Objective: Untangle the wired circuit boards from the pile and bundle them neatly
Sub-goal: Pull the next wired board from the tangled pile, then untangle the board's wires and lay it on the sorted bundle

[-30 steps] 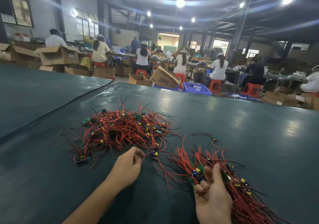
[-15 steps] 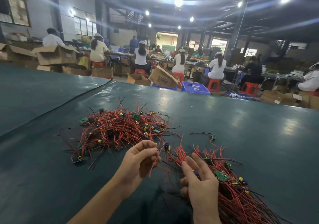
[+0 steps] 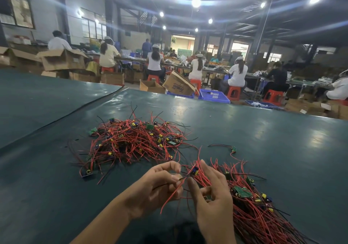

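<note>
Dark green sheeted surface (image 3: 273, 140) in a large workshop hall. A diagonal seam at the left divides it from a second sheet of the same colour. Left of centre lies the tangled pile (image 3: 131, 144), made up of red and black wires with small green circuit boards and yellow components. At lower right lies the bundle (image 3: 250, 213), its wires running roughly parallel toward the bottom corner, where the frame edge cuts it off. A stray board (image 3: 233, 148) with its leads lies apart, beyond the bundle. In the foreground the left hand (image 3: 156, 185) has curled fingers that pinch a red wire (image 3: 170, 196) together with a black one. Just beside it, the right hand (image 3: 212, 193) holds a wired board (image 3: 195, 170) with a blue and yellow part between thumb and raised forefinger, the other fingers bent inward. Whether the pinched red wire belongs to that board cannot be made out. Beyond the surface, seated workers (image 3: 237, 72) occupy red stools (image 3: 233, 93) at long benches, among open cardboard boxes (image 3: 63, 60) and a blue crate (image 3: 213, 95). The ceiling lamps (image 3: 196, 1) flare in streaks. Both forearms are cut off at the lower edge, and the goods on the far benches are too small to identify.
</note>
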Demonstrator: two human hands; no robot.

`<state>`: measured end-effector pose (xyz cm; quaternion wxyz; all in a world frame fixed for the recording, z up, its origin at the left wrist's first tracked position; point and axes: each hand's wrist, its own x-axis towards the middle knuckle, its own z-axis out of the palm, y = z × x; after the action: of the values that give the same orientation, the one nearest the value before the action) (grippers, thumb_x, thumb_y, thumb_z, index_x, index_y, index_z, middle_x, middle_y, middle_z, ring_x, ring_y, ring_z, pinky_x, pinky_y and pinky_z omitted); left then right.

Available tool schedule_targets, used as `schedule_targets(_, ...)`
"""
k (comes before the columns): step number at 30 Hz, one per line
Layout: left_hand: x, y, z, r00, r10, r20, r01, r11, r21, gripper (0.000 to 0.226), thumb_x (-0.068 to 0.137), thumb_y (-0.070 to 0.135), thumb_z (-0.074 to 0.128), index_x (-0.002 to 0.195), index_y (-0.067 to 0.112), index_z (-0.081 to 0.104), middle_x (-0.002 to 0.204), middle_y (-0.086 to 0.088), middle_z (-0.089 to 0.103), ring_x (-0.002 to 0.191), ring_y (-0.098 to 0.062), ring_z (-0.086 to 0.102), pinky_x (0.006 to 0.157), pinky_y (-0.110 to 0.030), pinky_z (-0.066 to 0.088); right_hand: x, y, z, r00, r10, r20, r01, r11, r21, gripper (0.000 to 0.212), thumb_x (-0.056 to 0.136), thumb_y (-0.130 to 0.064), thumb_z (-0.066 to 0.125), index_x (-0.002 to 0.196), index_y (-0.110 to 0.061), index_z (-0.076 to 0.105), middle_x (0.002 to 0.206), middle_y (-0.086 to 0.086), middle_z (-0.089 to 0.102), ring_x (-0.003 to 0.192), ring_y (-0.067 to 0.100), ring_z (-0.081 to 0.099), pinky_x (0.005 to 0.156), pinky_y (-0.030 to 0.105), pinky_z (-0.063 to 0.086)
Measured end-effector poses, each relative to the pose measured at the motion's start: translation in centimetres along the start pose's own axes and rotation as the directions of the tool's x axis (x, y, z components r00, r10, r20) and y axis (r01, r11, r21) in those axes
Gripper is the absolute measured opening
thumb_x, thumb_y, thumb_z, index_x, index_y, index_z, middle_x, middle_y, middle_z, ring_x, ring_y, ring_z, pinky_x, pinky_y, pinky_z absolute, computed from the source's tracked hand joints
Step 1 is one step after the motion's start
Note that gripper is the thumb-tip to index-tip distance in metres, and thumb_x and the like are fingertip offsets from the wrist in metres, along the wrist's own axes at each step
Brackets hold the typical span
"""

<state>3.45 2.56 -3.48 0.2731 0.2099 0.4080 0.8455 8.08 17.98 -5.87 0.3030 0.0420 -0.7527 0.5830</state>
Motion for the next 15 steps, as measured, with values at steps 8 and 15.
schedule_targets(8,0.9,-0.7,-1.6,0.984,-0.068,0.167,0.058,0.996,0.066,0.02,0.073,0.004,0.072,0.089,0.012,0.064,0.066,-0.006,0.055,0.057,-0.017,0.056,0.061,-0.029,0.05,-0.4,-0.2,0.1,0.978,-0.194,0.076,0.201,0.974,-0.102,0.046,0.084,-0.008,0.072,0.12,-0.036,0.063,0.127,-0.008,0.054,0.08,0.009,0.063,0.062,0.023,0.053)
schedule_targets(15,0.6,-0.6,-1.7,0.968,-0.092,0.233,0.082,0.995,0.051,0.019,0.081,-0.001,0.063,0.096,0.009,0.06,0.072,-0.008,0.059,0.065,-0.019,0.062,0.065,-0.029,0.052,-0.2,1.5,0.2,0.942,-0.294,0.163,0.327,0.912,-0.246,0.046,0.08,0.006,0.073,0.117,-0.021,0.071,0.114,-0.018,0.062,0.104,0.002,0.061,0.077,0.022,0.055)
